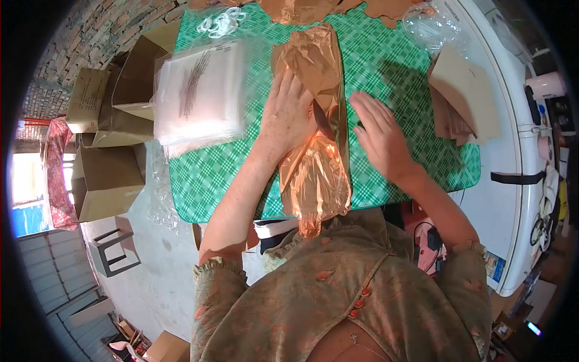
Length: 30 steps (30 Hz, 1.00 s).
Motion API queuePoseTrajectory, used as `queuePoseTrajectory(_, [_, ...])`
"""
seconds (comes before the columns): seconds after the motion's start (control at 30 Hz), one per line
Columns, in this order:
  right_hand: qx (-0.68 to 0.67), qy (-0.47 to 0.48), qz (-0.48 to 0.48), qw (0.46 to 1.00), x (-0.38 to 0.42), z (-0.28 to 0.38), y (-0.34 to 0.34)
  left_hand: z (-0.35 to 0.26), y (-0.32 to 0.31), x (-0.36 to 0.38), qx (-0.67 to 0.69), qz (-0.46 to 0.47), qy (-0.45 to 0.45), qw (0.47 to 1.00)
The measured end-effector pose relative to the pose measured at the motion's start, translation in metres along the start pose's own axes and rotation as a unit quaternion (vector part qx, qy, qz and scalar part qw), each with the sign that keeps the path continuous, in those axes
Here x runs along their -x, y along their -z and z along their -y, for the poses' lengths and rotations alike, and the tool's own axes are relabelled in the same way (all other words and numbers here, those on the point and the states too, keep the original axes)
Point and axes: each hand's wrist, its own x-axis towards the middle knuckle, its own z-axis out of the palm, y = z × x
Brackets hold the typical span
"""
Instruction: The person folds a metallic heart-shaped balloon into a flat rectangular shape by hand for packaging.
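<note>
A long piece of shiny copper-coloured foil (316, 181) lies lengthwise on the green checked table (205, 181), its near end hanging over the front edge. My left hand (286, 111) rests flat on the foil's left side, fingers stretched out and pointing away from me. Just right of the foil, my right hand (381, 136) is over the table with its fingers extended, apart from the foil and holding nothing. Left of my left hand lies a stack of clear plastic bags (202, 90) with dark print.
Brown card sheets (464, 96) and clear plastic (431, 27) lie at the right. White cord (222, 23) is at the back left, more copper foil (295, 9) at the far edge. Open cardboard boxes (111, 175) stand left of the table, a white appliance (512, 145) right.
</note>
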Motion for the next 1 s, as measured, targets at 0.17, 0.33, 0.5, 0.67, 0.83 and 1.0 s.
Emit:
queuePoseTrajectory(0.17, [0.094, -0.042, 0.065, 0.993, -0.025, -0.025, -0.032, -0.002, 0.008, 0.001, -0.023, 0.047, 0.006, 0.999])
queuePoseTrajectory(0.33, [0.098, -0.02, 0.081, 0.992, -0.037, -0.03, -0.045, 0.0, 0.008, 0.002, -0.003, 0.048, -0.006, 0.999])
queuePoseTrajectory(0.5, [0.091, -0.009, 0.102, 0.991, -0.043, -0.03, -0.045, -0.003, 0.011, -0.002, 0.005, 0.043, 0.013, 0.999])
queuePoseTrajectory(0.67, [0.126, 0.007, 0.11, 0.986, -0.044, -0.032, -0.048, -0.003, 0.01, -0.002, 0.007, -0.011, -0.013, 1.0])
queuePoseTrajectory(0.83, [0.135, 0.008, 0.118, 0.984, -0.044, -0.029, -0.048, 0.002, -0.001, 0.005, -0.054, 0.004, -0.012, 0.998])
queuePoseTrajectory(1.0, [0.173, -0.005, 0.147, 0.974, -0.049, -0.019, -0.043, 0.0, -0.007, 0.001, 0.022, -0.068, -0.003, 0.997])
